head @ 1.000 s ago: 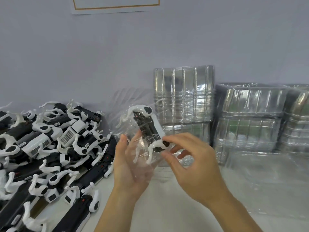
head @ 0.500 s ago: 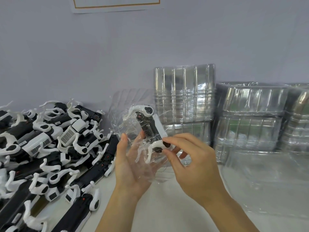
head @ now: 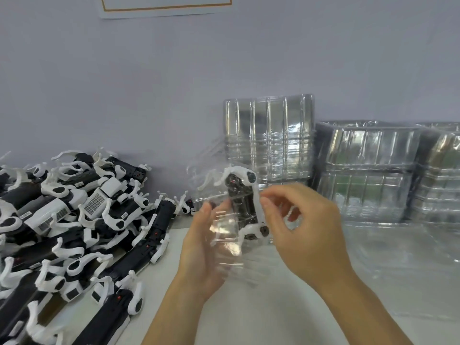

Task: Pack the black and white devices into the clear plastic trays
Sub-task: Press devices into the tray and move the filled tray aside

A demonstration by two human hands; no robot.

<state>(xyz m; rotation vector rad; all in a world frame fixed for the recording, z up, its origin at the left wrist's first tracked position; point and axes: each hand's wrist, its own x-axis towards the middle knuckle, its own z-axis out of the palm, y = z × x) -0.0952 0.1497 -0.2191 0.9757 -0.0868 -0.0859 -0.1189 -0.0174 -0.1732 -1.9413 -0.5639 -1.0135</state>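
A black and white device (head: 242,202) sits upright inside a clear plastic tray (head: 224,225) held above the table. My left hand (head: 202,247) cradles the tray from the left and below, thumb on its front. My right hand (head: 305,227) has its fingers curled, with the fingertips at the device's white right edge. A big heap of the same devices (head: 74,220) covers the table's left side.
Stacks of empty clear trays (head: 270,138) stand against the wall behind my hands, more stacks (head: 368,170) to the right. Flat clear trays (head: 398,260) lie on the white table at right. The grey wall closes the back.
The tray with the device has shifted slightly. My right hand has moved up from the device's lower end to its right edge. My left hand keeps its hold.
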